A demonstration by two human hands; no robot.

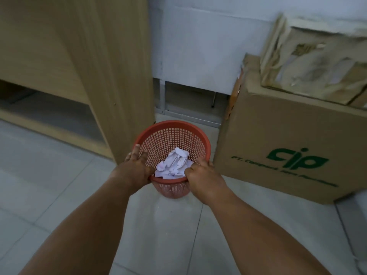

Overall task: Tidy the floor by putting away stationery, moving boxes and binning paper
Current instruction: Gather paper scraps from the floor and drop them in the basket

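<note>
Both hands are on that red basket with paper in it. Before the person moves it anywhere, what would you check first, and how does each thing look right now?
1. Left hand grip on the rim of the red plastic mesh wastebasket: ok, fingers over the near-left rim.
2. Right hand grip: ok, closed on the near-right rim.
3. Crumpled white paper contained: ok, it sits below the rim.
4. Clearance to the large brown cardboard box with green lettering: ok, a narrow gap shows on the right.
5. Clearance to the light wooden cabinet panel: cannot tell, the basket's rim looks very close to it.
6. Grey tiled floor free of leftover litter: ok where visible.
</note>
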